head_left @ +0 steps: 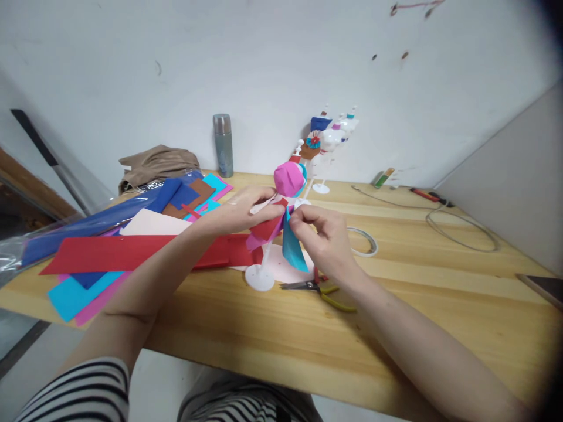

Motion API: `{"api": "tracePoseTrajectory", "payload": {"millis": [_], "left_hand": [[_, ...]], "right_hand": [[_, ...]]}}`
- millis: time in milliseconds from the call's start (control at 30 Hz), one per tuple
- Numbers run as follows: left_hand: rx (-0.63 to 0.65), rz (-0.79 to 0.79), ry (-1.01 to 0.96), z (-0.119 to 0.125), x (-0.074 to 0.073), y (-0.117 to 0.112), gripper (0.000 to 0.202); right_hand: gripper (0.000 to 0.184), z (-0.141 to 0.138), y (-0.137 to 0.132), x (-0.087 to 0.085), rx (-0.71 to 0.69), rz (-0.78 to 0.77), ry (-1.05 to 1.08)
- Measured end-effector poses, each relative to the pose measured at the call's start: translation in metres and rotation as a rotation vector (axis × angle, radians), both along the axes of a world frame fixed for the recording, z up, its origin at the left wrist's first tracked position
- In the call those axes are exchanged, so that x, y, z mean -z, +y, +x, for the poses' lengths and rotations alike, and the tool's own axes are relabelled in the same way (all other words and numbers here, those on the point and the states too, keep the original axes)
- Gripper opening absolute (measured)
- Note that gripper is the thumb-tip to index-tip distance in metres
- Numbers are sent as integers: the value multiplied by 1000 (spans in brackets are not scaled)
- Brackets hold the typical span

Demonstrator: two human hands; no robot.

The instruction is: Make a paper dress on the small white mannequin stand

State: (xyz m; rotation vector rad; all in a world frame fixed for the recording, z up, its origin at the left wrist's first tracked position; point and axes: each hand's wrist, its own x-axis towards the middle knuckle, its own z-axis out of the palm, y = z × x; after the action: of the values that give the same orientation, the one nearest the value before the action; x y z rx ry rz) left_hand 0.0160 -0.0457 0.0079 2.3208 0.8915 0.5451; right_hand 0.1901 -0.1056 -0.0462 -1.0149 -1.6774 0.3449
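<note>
In front of me a small doll-like figure stands on a white stand with a round base (259, 278); a crumpled pink sheet (289, 178) covers its upper part. My left hand (244, 206) is closed on the figure's middle, its fingers over a red sheet piece (266, 227). A turquoise strip (294, 246) hangs from the figure's right side, its upper end pinched between the thumb and fingers of my right hand (323, 234). Below that hand lie scissors (335, 296) with yellow-green handles, beside a pale pink sheet (288, 265).
Coloured sheets, among them a long red one (118, 253), are heaped on the left. Behind stand a flask (223, 146), brown cloth (160, 161) and several figures on white stands (332, 139). A tape roll (373, 241) and a thin cable (461, 243) lie on the right.
</note>
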Motion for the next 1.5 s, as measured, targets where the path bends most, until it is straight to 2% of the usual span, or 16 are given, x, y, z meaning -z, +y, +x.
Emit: {"api": "tracePoseTrajectory", "payload": {"millis": [200, 467, 600, 733, 867, 1300, 1500], "left_hand": [[52, 12, -8, 0, 1, 0, 25], [69, 19, 28, -4, -3, 1, 27], [128, -7, 27, -9, -5, 7, 28], [194, 17, 48, -13, -5, 13, 33], [189, 45, 71, -15, -5, 13, 32], [308, 100, 107, -16, -2, 17, 30], [343, 32, 126, -14, -5, 16, 25]], "right_hand": [[26, -3, -2, 0, -29, 18, -28], [31, -1, -3, -2, -91, -82, -50], [24, 0, -4, -1, -125, -113, 0], [20, -3, -6, 0, -110, -128, -7], [20, -5, -7, -1, -78, -131, -24], [32, -8, -5, 2, 57, -100, -45], [34, -11, -6, 4, 95, -65, -42]]}}
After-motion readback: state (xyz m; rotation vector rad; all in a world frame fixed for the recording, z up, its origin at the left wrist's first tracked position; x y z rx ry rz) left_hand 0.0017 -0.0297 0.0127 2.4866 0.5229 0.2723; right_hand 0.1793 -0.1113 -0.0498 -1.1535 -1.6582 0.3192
